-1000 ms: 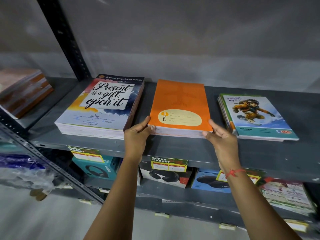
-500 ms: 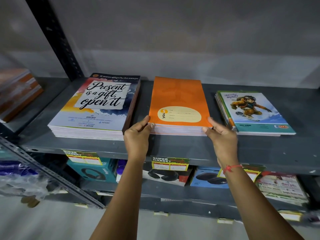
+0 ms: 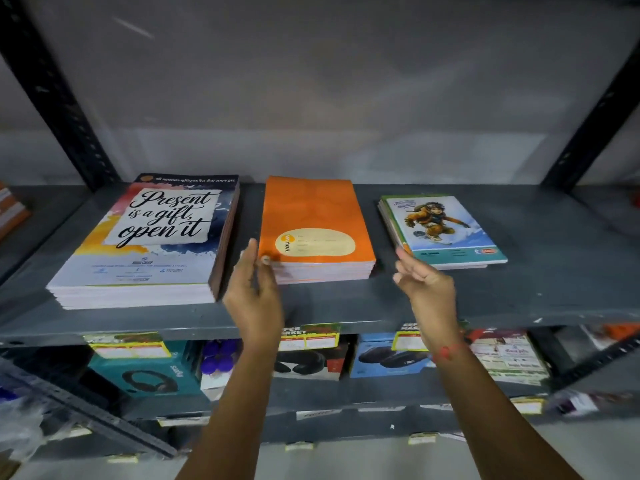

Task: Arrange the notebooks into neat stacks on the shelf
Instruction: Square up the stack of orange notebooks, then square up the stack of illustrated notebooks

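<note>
Three notebook stacks lie on the grey shelf (image 3: 346, 306). The tall left stack (image 3: 152, 237) has a "Present is a gift, open it" cover. In the middle sits the orange stack (image 3: 315, 223), squared up. The thin right stack (image 3: 440, 230), with a cartoon figure on its cover, is slightly fanned. My left hand (image 3: 254, 289) is open, its thumb touching the orange stack's front left corner. My right hand (image 3: 424, 289) is open and holds nothing, hovering between the orange stack and the right stack, near the latter's front left corner.
Black slotted uprights (image 3: 59, 98) stand at the shelf's back left and right (image 3: 588, 109). Brown notebooks (image 3: 10, 209) lie on the neighbouring shelf at far left. Below, boxed headphones (image 3: 145, 372) and printed booklets (image 3: 509, 355) fill the lower shelf.
Both hands have let go of the orange stack's front corners. My right hand has moved right towards the cartoon-cover stack. My view has shifted closer and a little to the right.
</note>
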